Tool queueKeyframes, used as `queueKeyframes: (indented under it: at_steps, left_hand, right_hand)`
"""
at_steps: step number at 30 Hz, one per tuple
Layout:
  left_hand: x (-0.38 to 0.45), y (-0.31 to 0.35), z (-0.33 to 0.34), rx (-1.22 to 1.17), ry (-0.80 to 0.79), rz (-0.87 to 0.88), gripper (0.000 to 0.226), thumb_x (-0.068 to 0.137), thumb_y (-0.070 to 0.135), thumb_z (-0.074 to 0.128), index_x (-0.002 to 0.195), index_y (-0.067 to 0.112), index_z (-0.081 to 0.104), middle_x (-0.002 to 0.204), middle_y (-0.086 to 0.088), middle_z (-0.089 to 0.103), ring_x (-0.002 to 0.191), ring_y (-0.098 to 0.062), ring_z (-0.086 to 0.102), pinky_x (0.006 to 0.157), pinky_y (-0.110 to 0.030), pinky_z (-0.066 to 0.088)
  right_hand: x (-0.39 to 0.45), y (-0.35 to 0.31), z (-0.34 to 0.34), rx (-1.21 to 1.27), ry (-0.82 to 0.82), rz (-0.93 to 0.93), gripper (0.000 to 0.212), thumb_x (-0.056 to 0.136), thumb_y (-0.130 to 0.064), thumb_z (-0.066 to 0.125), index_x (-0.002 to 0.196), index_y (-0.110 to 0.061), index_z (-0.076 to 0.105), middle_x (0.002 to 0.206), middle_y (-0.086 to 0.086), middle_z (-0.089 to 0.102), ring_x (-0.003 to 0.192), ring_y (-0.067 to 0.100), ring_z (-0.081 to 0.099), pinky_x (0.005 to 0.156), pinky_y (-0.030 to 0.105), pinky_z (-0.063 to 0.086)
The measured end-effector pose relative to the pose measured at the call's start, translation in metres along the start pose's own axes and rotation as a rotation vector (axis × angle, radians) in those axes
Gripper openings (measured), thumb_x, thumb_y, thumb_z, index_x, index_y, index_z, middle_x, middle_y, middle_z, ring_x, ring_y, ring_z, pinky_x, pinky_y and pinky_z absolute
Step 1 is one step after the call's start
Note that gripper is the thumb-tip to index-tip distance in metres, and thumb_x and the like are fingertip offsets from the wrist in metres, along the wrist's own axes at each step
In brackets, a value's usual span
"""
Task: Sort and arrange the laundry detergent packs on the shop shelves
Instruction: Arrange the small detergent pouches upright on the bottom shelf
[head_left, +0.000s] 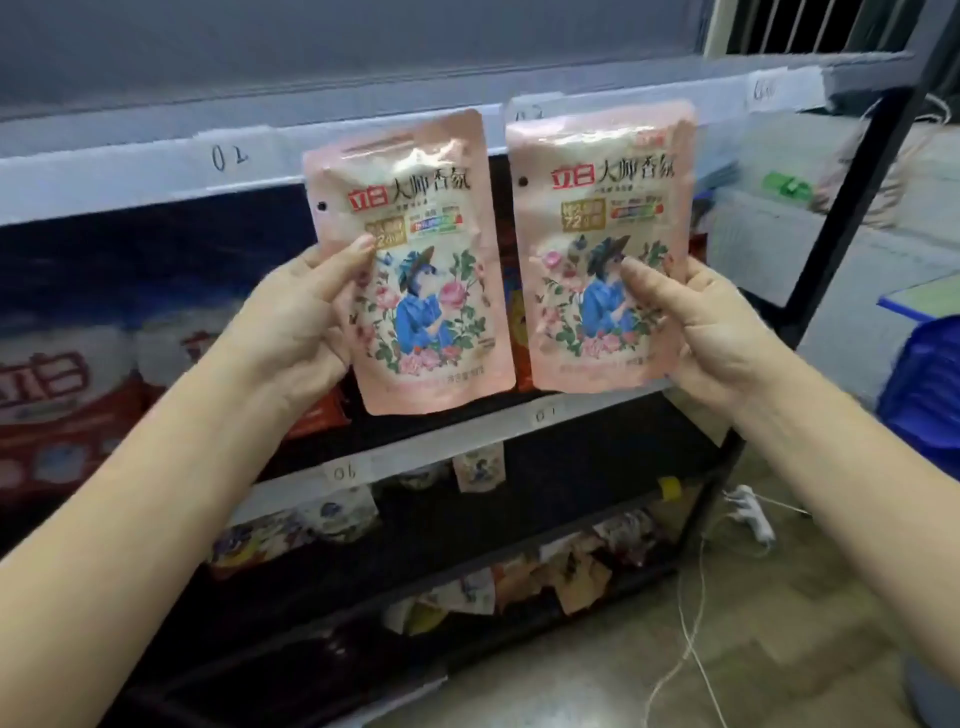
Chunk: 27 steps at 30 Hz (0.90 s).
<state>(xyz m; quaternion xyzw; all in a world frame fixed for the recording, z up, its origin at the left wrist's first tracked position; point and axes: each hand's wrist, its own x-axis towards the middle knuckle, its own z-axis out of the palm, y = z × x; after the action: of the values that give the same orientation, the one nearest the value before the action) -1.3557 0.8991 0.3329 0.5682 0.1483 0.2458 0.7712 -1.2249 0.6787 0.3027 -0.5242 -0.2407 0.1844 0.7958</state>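
Note:
Two matching pink detergent packs with a blue-dressed figure among roses are held up side by side in front of the shelves. My left hand (306, 322) grips the left pack (415, 218) at its left edge, thumb on the front. My right hand (696, 332) grips the right pack (602, 208) at its right edge, thumb on the front. Both packs are upright, faces toward me, a narrow gap between them. They cover part of the middle shelf behind.
The shelf rail (156, 171) carries handwritten number labels. Large white-and-red detergent bags (67, 395) fill the middle shelf on the left. Lower shelves hold several small packs (478, 470). A black shelf post (831, 249) stands right; blue crates (924, 395) and a power strip (750, 512) lie beyond.

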Motion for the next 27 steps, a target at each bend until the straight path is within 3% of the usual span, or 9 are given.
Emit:
queueKeyframes:
  at_steps: [2,5,8,13,15,18,23,27]
  left_hand:
    - [-0.009,-0.035,-0.017,-0.001,0.022,-0.082,0.015,0.092,0.018,0.053,0.098,0.009,0.064,0.101,-0.009,0.073,0.092,-0.018,0.071,0.068,-0.029,0.059]
    - [-0.017,-0.102,-0.042,0.064,-0.001,-0.195,0.04,0.086,0.023,0.056,0.118,0.0,0.058,0.107,-0.013,0.071,0.094,-0.023,0.07,0.069,-0.032,0.06]
    - [-0.019,-0.173,-0.061,0.081,-0.012,-0.326,0.039,0.085,0.024,0.055,0.114,-0.001,0.061,0.106,-0.013,0.071,0.098,-0.027,0.068,0.075,-0.033,0.059]
    - [-0.002,-0.287,-0.085,0.059,0.036,-0.48,0.028,0.089,0.022,0.054,0.11,0.007,0.064,0.105,-0.013,0.072,0.093,-0.025,0.07,0.069,-0.031,0.058]
    - [0.017,-0.328,-0.096,0.09,0.069,-0.517,0.025,0.092,0.02,0.053,0.11,0.006,0.063,0.104,-0.014,0.072,0.092,-0.026,0.071,0.069,-0.033,0.058]
    - [0.054,-0.38,-0.105,0.148,0.127,-0.545,0.019,0.092,0.019,0.057,0.104,0.005,0.064,0.098,-0.015,0.072,0.083,-0.024,0.072,0.064,-0.031,0.057]
    - [0.126,-0.445,-0.109,0.262,0.15,-0.436,0.01,0.095,0.021,0.054,0.093,0.024,0.064,0.096,0.0,0.069,0.081,-0.012,0.067,0.071,-0.028,0.05]
    - [0.172,-0.487,-0.126,0.25,0.015,-0.369,0.017,0.099,0.021,0.048,0.109,0.022,0.062,0.099,0.006,0.07,0.089,-0.01,0.068,0.076,-0.029,0.052]
  right_hand:
    - [-0.016,0.035,-0.017,-0.025,0.01,0.084,0.05,0.058,-0.029,0.072,0.106,-0.015,0.064,0.102,0.005,0.073,0.096,0.02,0.069,0.076,0.036,0.058]
    - [-0.041,0.089,-0.048,-0.048,0.035,0.227,0.055,0.055,-0.031,0.081,0.105,-0.014,0.065,0.103,0.007,0.073,0.093,0.022,0.07,0.069,0.034,0.058]
    - [-0.06,0.144,-0.08,-0.117,0.068,0.359,0.077,0.042,-0.046,0.09,0.107,-0.012,0.067,0.107,0.013,0.071,0.094,0.027,0.07,0.066,0.038,0.059]
    - [-0.068,0.233,-0.123,-0.221,0.099,0.541,0.08,0.04,-0.051,0.089,0.105,-0.01,0.067,0.101,0.013,0.073,0.089,0.029,0.071,0.071,0.043,0.059]
    - [-0.059,0.268,-0.136,-0.232,0.102,0.589,0.067,0.055,-0.042,0.086,0.108,-0.007,0.065,0.1,0.012,0.073,0.092,0.03,0.07,0.08,0.047,0.057]
    - [-0.037,0.318,-0.15,-0.264,0.109,0.617,0.03,0.081,-0.013,0.067,0.11,-0.006,0.063,0.097,0.008,0.074,0.089,0.024,0.071,0.073,0.036,0.059]
    - [0.019,0.392,-0.161,-0.352,0.042,0.575,0.02,0.087,-0.004,0.061,0.105,-0.011,0.064,0.098,0.005,0.073,0.084,0.012,0.071,0.065,0.022,0.057]
    - [0.065,0.441,-0.164,-0.466,-0.026,0.52,0.016,0.086,-0.008,0.065,0.1,-0.015,0.062,0.102,0.003,0.069,0.09,0.013,0.067,0.08,0.029,0.056]
